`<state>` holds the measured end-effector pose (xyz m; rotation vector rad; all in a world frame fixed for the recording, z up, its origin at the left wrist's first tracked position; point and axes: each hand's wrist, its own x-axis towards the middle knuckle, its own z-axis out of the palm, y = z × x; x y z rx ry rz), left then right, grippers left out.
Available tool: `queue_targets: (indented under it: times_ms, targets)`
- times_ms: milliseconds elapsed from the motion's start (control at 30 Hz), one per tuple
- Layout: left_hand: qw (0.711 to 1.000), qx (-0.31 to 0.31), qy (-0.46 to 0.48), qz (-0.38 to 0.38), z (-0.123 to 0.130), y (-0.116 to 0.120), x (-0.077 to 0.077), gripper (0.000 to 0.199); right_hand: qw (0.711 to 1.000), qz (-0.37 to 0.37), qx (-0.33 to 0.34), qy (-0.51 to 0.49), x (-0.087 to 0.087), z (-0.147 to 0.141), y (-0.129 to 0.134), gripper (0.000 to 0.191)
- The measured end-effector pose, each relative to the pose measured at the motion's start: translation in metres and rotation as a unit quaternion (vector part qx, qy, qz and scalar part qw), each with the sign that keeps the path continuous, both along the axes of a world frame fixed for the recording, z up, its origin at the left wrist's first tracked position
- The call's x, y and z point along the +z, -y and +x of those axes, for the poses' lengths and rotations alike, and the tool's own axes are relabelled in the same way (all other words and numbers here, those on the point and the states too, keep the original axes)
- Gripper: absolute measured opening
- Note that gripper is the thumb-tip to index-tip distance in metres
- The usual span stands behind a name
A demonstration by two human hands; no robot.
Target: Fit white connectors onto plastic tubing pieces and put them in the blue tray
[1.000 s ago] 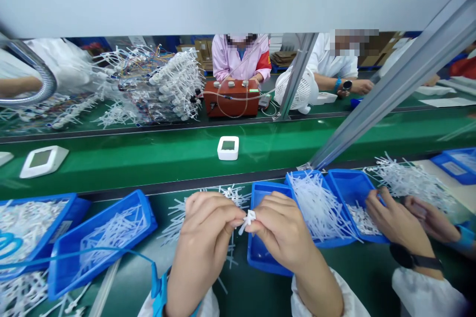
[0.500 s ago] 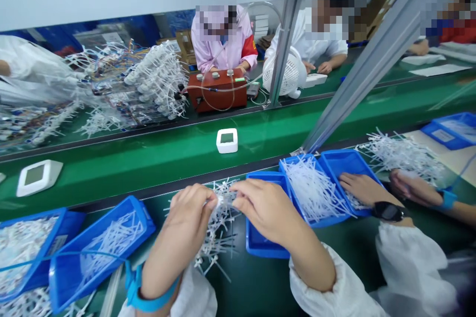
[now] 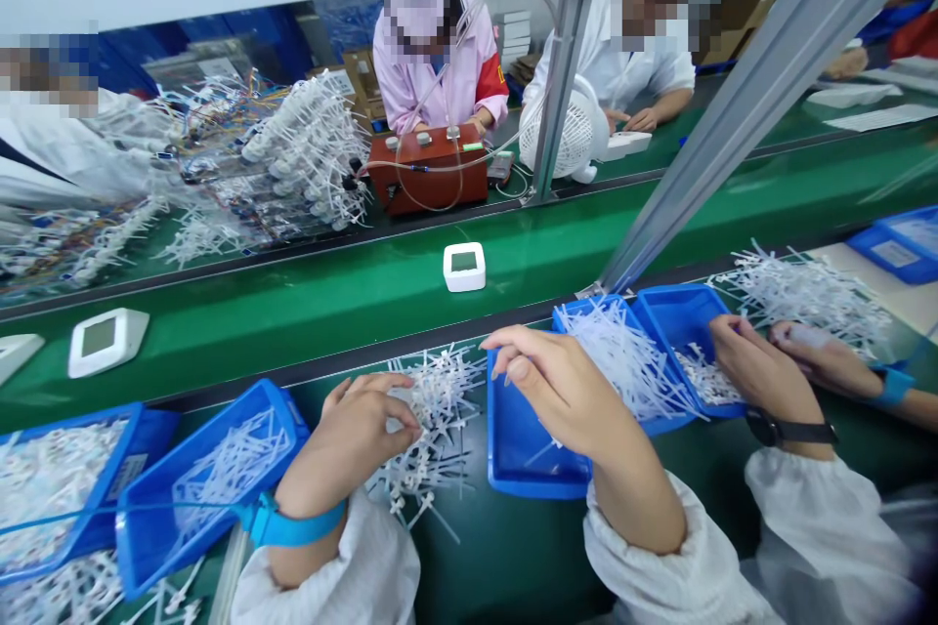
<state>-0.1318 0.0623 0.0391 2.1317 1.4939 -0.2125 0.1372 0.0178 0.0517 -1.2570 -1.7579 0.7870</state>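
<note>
My left hand [image 3: 370,430], a blue wrist strap on its wrist, hovers at the left edge of a pile of white cable ties with small white clips [image 3: 440,400]. Its thumb and fingers curve apart, and I see nothing between them. Over a nearly bare blue bin [image 3: 505,483] hangs my right hand [image 3: 561,386], fingers stretched out to the left and loosely bent. It appears to hold nothing. A thin white tie lies below it, inside that bin. Left of my left hand, a tilted blue bin [image 3: 136,562] contains loose cable ties [image 3: 231,459].
Right of me, a co-worker's hands [image 3: 769,376] work by blue bins and another tie pile [image 3: 813,298]. White devices with screens [image 3: 465,269] sit on the green conveyor [image 3: 329,298]. A metal post [image 3: 703,137] slants down at the right. More people sit across the belt.
Both hands have opened and drawn apart; my right hand has moved right, off the pile and over the blue bin. The devices on the belt appear further right. The co-worker's watch hand has lifted from the bin.
</note>
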Motion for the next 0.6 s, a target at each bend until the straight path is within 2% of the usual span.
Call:
queue_targets:
  times_ms: [133,200,267,367,433,500,600]
  targets:
    - [0.999,-0.009,0.014,0.03,-0.011,0.002,-0.007,0.015,1.0,0.005,-0.005,0.0,0.0,0.002,0.0,0.053]
    - [0.996,-0.018,0.023,0.084,-0.012,0.003,-0.009,0.013,1.0,0.009,-0.009,-0.003,0.0,0.003,0.0,0.052]
    - [0.984,-0.037,0.053,0.163,-0.003,0.007,-0.008,0.012,1.0,0.013,-0.013,-0.008,0.001,0.004,0.001,0.05]
    - [0.958,-0.099,0.131,0.237,0.039,0.018,-0.009,0.016,0.999,0.017,-0.012,-0.026,0.001,0.006,0.002,0.048]
    - [0.953,-0.14,0.149,0.222,0.078,0.031,-0.018,0.019,0.999,0.022,-0.009,-0.036,0.002,0.008,0.002,0.048]
    - [0.948,-0.194,0.143,0.207,0.117,0.046,-0.034,0.024,0.999,0.029,-0.008,-0.038,0.003,0.009,0.003,0.048]
    - [0.949,-0.196,0.136,0.206,0.156,0.061,-0.067,0.026,0.999,0.039,-0.01,-0.031,0.005,0.011,0.004,0.044]
